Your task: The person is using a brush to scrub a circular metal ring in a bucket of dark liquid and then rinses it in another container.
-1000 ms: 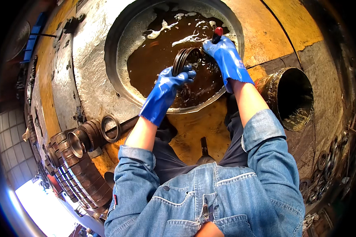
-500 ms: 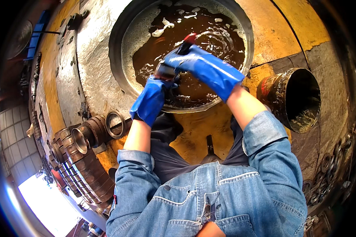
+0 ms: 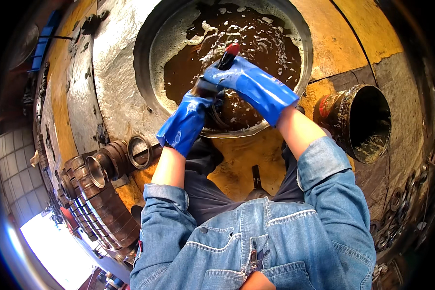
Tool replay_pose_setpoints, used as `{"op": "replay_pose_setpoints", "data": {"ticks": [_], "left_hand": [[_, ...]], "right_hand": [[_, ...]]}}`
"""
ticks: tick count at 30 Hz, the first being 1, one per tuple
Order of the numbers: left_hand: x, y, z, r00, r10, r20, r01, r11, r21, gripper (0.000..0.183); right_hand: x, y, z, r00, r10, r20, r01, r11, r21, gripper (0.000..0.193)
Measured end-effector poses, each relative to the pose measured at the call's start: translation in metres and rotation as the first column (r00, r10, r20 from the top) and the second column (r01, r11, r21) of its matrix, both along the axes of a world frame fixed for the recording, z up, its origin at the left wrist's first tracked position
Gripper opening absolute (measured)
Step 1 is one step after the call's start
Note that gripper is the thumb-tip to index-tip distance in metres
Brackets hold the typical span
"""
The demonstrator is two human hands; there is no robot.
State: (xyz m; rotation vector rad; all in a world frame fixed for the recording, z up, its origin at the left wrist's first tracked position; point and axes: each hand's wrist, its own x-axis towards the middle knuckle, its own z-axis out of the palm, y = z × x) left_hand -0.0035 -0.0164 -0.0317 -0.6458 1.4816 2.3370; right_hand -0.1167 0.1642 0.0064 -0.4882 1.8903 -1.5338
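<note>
Both hands wear blue rubber gloves and are over a wide round basin [image 3: 144,72] of brown, foamy liquid [image 3: 188,63]. My right hand [image 3: 234,79] is closed around a black-handled brush [image 3: 227,59] with a red end. The brush head is pressed down by my left hand, mostly covered by the gloves. My left hand [image 3: 186,116] grips a dark metal ring [image 3: 216,117]; a curved edge of it shows below the fingers, and the rest is hidden. The two hands are close together, almost touching.
Left of my legs stand stacks of brown metal rings [image 3: 104,198], with a single ring [image 3: 140,152] propped at their near end. A rusty open drum [image 3: 367,121] lies on its side to the right. More rings [image 3: 396,200] lie along the right edge.
The brush has shifted slightly, and its red end is a little lower. My left hand has tilted slightly, and the ring's curved edge now shows more below it.
</note>
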Motion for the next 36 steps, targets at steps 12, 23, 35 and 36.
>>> {"op": "replay_pose_setpoints", "data": {"ticks": [12, 23, 35, 36], "left_hand": [[0.001, -0.004, -0.005, 0.989, -0.103, -0.106, 0.086, 0.985, -0.151, 0.044], [-0.014, 0.032, 0.037, 0.983, -0.095, 0.156, 0.102, 0.994, -0.034, 0.030], [-0.006, 0.031, 0.023, 0.979, -0.201, 0.039, 0.198, 0.977, 0.075, 0.040], [-0.004, 0.024, 0.024, 0.980, -0.185, 0.069, 0.176, 0.976, 0.127, 0.041]], "right_hand": [[0.014, 0.021, 0.026, 0.991, -0.036, 0.130, 0.069, 0.963, -0.259, 0.039], [-0.036, 0.049, 0.004, 0.957, -0.290, -0.011, 0.254, 0.819, 0.514, 0.048], [-0.048, 0.092, -0.008, 0.935, -0.324, -0.142, 0.353, 0.835, 0.421, 0.039], [-0.047, 0.086, -0.005, 0.952, -0.297, -0.076, 0.303, 0.875, 0.377, 0.038]]}}
